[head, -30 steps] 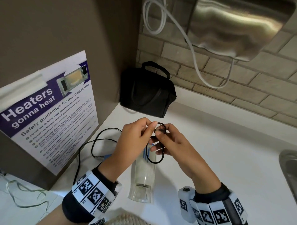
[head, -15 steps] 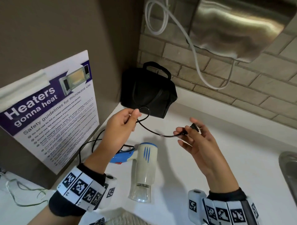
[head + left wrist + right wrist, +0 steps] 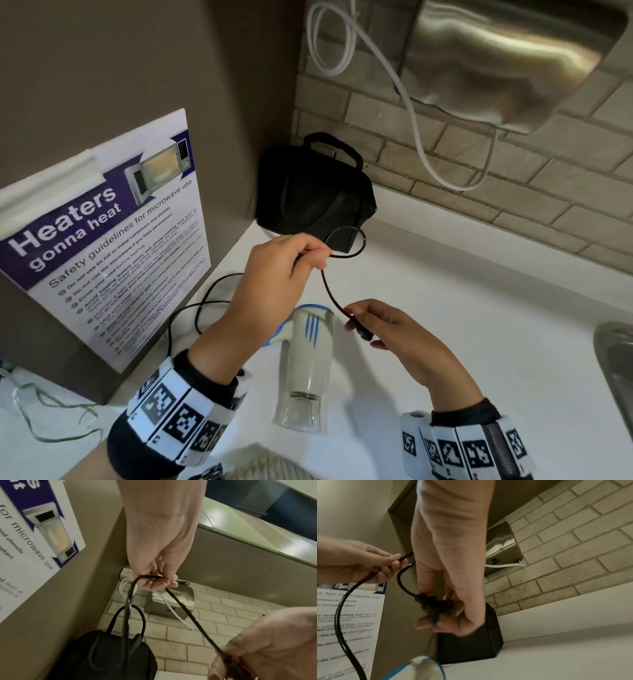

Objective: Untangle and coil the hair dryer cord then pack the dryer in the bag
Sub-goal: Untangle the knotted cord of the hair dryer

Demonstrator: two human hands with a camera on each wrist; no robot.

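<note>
My left hand [image 3: 274, 274] pinches the black cord [image 3: 329, 287] between thumb and curled fingers, with a small loop standing out past the fingertips toward the bag [image 3: 315, 192]. From there the cord curves down to my right hand [image 3: 394, 339], which grips the plug [image 3: 359, 329] at its end. Both hands hang above the white surface [image 3: 462, 325]. The dryer [image 3: 308, 359] lies on the surface under them, nozzle toward me. The rest of the cord trails loosely on the surface left of the dryer. The bag stands in the corner against the brick wall [image 3: 479, 178], beside the poster [image 3: 102, 233].
</note>
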